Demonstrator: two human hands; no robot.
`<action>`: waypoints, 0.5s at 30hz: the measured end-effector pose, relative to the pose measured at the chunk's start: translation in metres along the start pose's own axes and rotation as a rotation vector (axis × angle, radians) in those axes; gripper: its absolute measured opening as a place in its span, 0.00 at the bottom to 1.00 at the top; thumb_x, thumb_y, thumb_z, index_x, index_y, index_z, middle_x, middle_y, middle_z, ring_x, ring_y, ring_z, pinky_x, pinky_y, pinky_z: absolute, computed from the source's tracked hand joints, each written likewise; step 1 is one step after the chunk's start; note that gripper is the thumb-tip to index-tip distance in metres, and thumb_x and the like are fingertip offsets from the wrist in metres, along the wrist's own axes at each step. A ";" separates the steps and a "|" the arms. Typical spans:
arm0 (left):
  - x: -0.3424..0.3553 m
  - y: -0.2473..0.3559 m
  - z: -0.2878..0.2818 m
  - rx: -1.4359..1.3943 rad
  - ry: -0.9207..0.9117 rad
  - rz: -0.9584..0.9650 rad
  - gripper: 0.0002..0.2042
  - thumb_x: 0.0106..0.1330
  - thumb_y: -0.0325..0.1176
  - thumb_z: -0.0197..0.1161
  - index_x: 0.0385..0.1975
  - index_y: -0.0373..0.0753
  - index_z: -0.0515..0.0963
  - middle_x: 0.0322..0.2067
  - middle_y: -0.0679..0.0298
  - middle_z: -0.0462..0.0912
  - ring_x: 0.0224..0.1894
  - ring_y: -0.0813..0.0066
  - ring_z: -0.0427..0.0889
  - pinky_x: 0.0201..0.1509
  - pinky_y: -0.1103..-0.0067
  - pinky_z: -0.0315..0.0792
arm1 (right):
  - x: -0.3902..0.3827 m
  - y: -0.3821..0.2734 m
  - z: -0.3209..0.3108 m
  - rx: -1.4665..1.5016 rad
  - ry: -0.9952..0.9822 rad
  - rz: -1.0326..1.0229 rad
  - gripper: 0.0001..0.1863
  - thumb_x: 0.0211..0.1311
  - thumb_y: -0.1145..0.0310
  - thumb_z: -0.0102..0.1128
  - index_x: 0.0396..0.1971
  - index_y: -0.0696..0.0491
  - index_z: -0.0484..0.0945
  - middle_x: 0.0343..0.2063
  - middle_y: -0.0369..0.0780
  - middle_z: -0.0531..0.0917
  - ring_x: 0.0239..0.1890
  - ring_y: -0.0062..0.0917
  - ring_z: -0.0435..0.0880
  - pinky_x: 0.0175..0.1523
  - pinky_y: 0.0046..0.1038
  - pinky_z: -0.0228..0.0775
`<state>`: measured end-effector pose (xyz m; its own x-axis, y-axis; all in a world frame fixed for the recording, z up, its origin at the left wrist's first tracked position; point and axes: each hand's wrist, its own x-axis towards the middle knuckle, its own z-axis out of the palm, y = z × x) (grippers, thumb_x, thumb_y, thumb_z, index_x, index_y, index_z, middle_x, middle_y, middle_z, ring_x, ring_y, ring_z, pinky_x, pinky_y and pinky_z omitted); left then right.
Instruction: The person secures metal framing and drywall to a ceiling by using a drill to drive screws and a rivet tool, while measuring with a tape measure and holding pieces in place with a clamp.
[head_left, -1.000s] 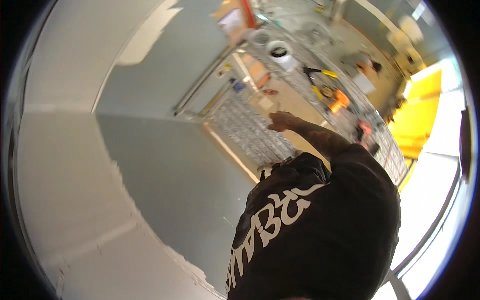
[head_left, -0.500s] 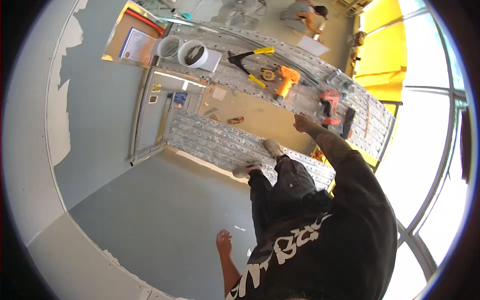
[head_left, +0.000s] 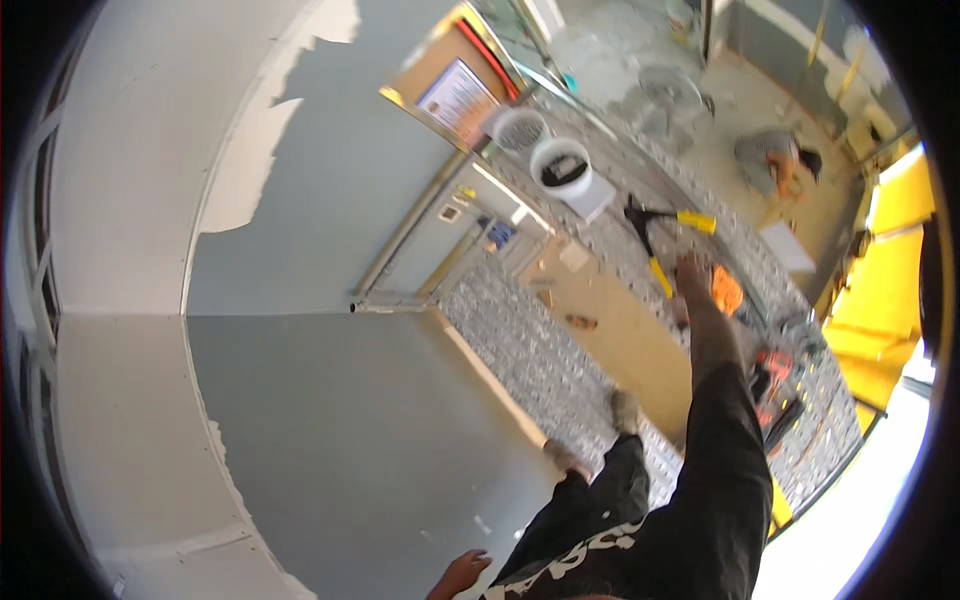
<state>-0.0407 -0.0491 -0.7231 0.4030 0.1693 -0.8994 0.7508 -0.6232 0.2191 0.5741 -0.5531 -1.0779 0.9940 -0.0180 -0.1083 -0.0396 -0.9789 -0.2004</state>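
Observation:
My right hand [head_left: 690,275] reaches over the upper scaffold platform [head_left: 830,400], between a black long-handled tool with yellow grips [head_left: 695,221] and an orange power tool [head_left: 727,290]. Its fingers are blurred, and whether they hold anything is unclear. The forearm partly covers the orange tool. My left hand [head_left: 466,571] hangs low at the bottom edge in front of the grey wall, fingers loosely apart with nothing seen in them. A red and black cordless drill [head_left: 772,368] lies further along the platform, beside a long black object [head_left: 784,423].
Two white buckets [head_left: 521,131] [head_left: 560,168] stand at the platform's far end. My feet are on a lower metal plank [head_left: 530,345]. Grey wall panels [head_left: 350,420] rise at the left. Another person [head_left: 775,162] crouches on the floor below, near a fan [head_left: 672,88].
My right hand has moved forward from the platform's near edge to the tools. My left hand has dropped toward the bottom edge. The view has turned, shifting the platform rightward.

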 end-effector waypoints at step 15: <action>-0.004 0.049 0.036 -0.205 0.119 0.051 0.26 0.71 0.54 0.54 0.58 0.40 0.73 0.47 0.51 0.83 0.51 0.53 0.82 0.55 0.65 0.74 | -0.050 -0.056 -0.017 -0.033 0.116 0.083 0.36 0.57 0.65 0.62 0.67 0.51 0.63 0.65 0.50 0.69 0.69 0.44 0.64 0.72 0.46 0.51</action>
<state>-0.0245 -0.1072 -0.7224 0.4928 0.2384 -0.8368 0.8137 -0.4671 0.3461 0.5288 -0.5007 -1.0442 0.9926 -0.1211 -0.0100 -0.1211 -0.9791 -0.1632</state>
